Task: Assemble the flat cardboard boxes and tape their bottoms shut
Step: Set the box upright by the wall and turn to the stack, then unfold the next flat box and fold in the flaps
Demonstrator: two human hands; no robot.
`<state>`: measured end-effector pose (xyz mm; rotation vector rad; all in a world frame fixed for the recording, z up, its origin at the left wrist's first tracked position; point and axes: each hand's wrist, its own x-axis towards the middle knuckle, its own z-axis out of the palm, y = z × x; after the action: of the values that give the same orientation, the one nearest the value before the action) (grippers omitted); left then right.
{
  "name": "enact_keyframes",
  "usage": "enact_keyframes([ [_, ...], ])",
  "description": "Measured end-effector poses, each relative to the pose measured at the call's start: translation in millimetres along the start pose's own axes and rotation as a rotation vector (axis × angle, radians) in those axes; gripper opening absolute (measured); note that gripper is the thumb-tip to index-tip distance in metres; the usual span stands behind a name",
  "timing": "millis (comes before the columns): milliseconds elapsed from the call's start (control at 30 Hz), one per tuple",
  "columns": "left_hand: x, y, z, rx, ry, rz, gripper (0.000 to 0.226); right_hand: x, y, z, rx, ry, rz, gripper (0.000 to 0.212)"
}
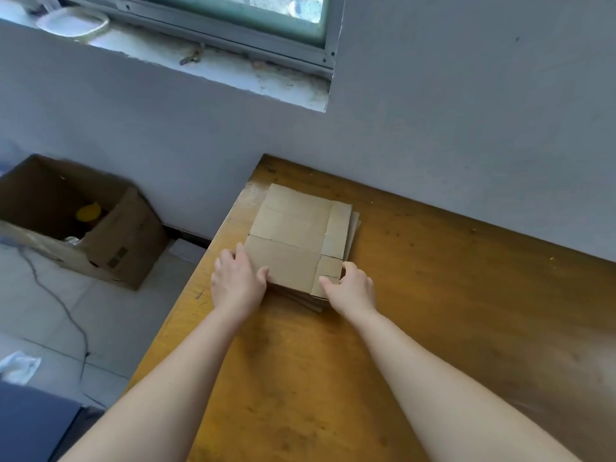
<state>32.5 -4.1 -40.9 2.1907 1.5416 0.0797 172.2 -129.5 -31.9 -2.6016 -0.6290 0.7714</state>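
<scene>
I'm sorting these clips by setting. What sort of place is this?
Probably a plain storeroom or small workroom: a worn wooden table against a bare wall, a stack of flat cardboard boxes on it, and an open carton on the tiled floor.

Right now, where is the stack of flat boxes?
In the head view, the stack lies on the table near its far left corner, with the left hand and right hand holding its near edge.
</scene>
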Motion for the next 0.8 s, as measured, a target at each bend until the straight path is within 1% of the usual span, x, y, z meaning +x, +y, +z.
enact_keyframes([
  [67,1,0,-4,-0.032,0.037,-0.034,0.055,0,0,-1,0.164,0.018,0.078,0.062],
  [133,-1,2,-7,-0.09,0.027,-0.058,0.054,-2,2,-2,0.281,0.056,0.115,0.056],
  [167,-3,3,-9,-0.159,0.019,-0.077,0.055,-4,3,-3,0.332,0.079,0.129,0.053],
  [233,-8,6,-11,-0.376,0.011,-0.128,0.052,-11,7,-6,0.432,0.124,0.144,0.043],
  [333,-24,13,-12,-0.775,-0.03,-0.187,0.041,-26,14,-15,0.615,0.158,0.144,0.029],
  [367,-33,17,-12,-0.889,-0.055,-0.197,0.038,-32,17,-20,0.698,0.154,0.147,0.029],
  [433,-51,26,-12,-1.04,-0.103,-0.186,0.032,-44,25,-31,0.827,0.16,0.154,0.037],
  [500,-68,37,-10,-1.109,-0.13,-0.151,0.029,-55,35,-43,0.895,0.189,0.169,0.043],
  [633,-100,63,-2,-1.157,-0.157,-0.072,0.03,-79,66,-67,0.999,0.233,0.171,0.051],
  [700,-119,79,5,-1.164,-0.166,-0.048,0.03,-91,88,-79,1.021,0.245,0.152,0.048],
  [800,-154,107,17,-1.184,-0.184,-0.033,0.03,-108,128,-102,1.057,0.265,0.129,0.037],
])
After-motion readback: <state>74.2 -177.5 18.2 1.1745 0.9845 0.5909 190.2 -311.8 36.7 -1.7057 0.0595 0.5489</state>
